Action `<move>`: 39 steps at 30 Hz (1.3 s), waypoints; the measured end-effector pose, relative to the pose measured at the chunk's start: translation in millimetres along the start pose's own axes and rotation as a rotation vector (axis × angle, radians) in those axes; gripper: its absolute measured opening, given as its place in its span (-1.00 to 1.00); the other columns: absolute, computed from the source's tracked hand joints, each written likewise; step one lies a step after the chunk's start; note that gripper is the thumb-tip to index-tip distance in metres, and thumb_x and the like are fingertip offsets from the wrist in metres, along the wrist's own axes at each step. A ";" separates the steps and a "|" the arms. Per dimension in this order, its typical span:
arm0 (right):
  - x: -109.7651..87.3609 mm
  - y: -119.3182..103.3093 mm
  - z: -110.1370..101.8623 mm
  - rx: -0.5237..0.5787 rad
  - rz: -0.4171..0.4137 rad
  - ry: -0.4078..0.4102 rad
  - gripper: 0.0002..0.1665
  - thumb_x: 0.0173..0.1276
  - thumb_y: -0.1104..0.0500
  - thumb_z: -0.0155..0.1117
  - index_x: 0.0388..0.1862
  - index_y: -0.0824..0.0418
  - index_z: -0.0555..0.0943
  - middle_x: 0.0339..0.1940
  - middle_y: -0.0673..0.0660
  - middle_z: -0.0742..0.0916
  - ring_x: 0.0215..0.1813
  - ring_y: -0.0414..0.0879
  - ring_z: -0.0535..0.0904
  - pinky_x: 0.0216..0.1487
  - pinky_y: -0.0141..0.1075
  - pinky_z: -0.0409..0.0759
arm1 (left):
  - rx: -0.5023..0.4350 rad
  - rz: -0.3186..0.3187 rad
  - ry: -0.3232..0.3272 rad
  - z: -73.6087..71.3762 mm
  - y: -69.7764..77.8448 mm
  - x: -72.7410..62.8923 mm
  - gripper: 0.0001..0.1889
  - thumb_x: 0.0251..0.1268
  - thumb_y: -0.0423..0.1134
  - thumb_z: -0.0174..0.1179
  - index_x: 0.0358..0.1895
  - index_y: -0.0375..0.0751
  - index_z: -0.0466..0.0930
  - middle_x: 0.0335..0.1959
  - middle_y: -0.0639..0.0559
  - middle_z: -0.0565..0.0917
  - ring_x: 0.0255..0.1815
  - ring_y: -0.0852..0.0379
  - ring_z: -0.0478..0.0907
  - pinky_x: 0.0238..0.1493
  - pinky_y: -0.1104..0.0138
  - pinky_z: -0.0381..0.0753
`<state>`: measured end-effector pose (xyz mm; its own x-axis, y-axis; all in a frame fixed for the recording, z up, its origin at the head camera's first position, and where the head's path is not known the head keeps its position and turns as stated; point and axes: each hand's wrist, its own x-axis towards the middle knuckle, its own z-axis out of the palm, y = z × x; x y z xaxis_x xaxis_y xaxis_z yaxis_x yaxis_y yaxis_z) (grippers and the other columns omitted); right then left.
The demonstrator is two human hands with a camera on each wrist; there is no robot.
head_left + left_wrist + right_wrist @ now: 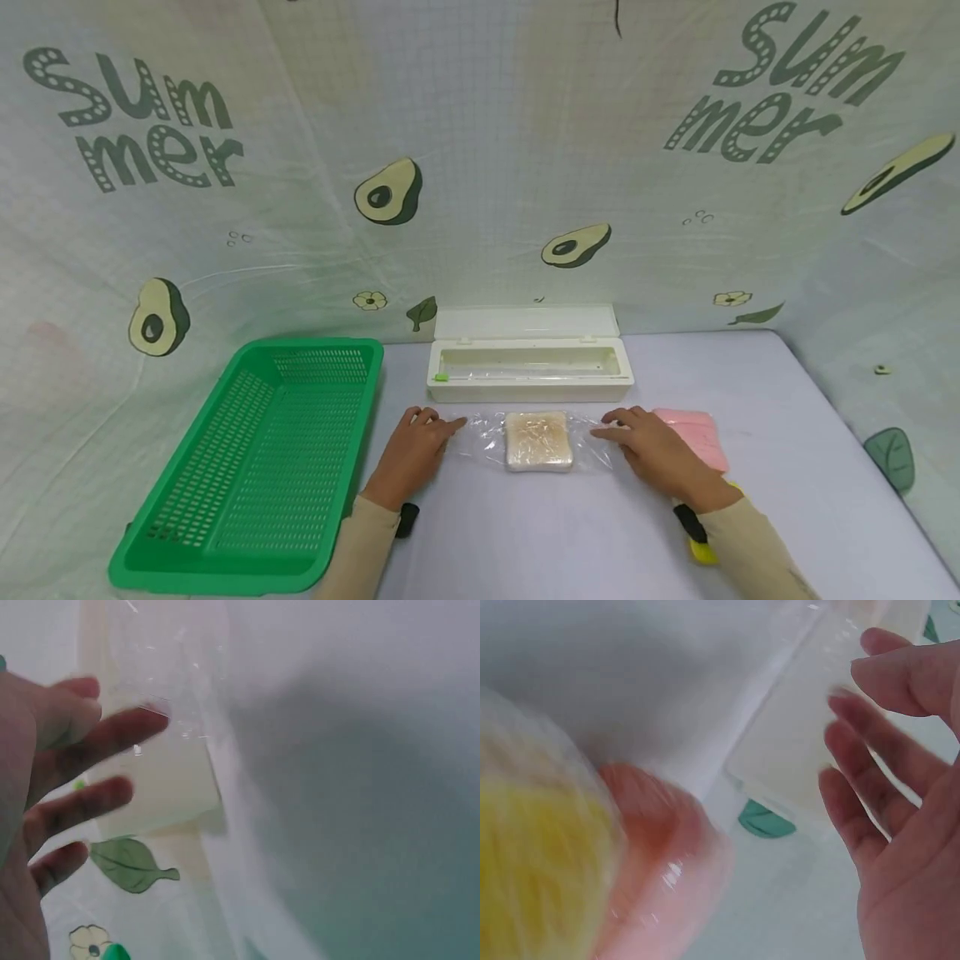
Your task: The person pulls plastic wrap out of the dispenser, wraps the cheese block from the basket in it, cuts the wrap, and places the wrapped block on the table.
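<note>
A square slice of bread (538, 442) lies in clear cling film (487, 437), whose loose ends spread out left and right. My left hand (416, 446) is at the left end of the film; in the left wrist view the index fingertip meets the film's edge, fingers extended and apart. My right hand (656, 446) is at the film's right end, fingers loosely extended with nothing visibly gripped. Just beyond the bread stands a white cling film box (531, 392), its lid (525, 321) raised.
A green plastic basket (281, 575) stands on the left. Beside my right hand lies a pink film-wrapped item (693, 433). A yellow film-wrapped item (540, 870) is partly hidden under my right wrist. A printed cloth (480, 167) hangs behind the table.
</note>
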<state>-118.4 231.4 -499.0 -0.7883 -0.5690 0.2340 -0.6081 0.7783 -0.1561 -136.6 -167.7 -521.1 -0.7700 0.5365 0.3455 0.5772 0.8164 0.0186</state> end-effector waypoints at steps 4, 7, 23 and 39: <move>0.4 -6.9 -6.2 0.037 -0.024 0.118 -0.39 0.16 0.45 0.56 0.22 0.16 0.73 0.31 0.27 0.63 0.19 0.23 0.65 0.08 0.11 0.67 | -0.002 -0.051 0.062 -12.3 15.6 2.8 -0.66 0.29 -0.19 0.52 0.12 -0.02 0.79 -0.11 0.07 0.78 0.01 0.01 0.63 0.14 0.09 0.59; 9.4 -20.1 -1.8 0.080 -0.067 0.144 -0.34 0.22 0.29 0.60 0.33 0.20 0.65 0.41 0.29 0.59 0.30 0.25 0.60 0.16 0.17 0.63 | -0.005 -0.030 0.056 -12.4 39.5 10.8 -0.55 0.28 0.00 0.52 0.20 -0.01 0.74 0.03 0.07 0.74 0.11 0.01 0.61 0.16 0.11 0.58; 22.0 -66.5 33.0 0.066 0.065 0.001 -0.36 0.38 -0.10 0.48 0.32 0.20 0.68 0.31 0.18 0.69 0.36 0.21 0.54 0.39 0.16 0.41 | 0.101 0.083 -0.056 28.0 89.8 23.5 -0.41 0.26 -0.19 0.54 0.36 0.15 0.62 0.43 0.17 0.59 0.40 0.04 0.53 0.37 0.16 0.50; 3.0 -83.3 24.3 0.149 -0.004 0.016 -0.46 0.15 0.39 0.29 0.14 0.16 0.78 -0.05 -0.04 0.65 0.13 0.00 0.54 0.22 0.09 0.52 | -0.032 0.172 -0.058 24.8 83.3 28.9 -0.48 0.33 -0.36 0.42 0.24 0.34 0.73 0.31 0.12 0.58 0.30 0.09 0.50 0.31 0.15 0.48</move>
<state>-72.4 158.4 -508.6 -0.7850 -0.5669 0.2499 -0.6194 0.7274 -0.2953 -117.6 -78.9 -532.8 -0.6732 0.6795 0.2916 0.7091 0.7051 -0.0061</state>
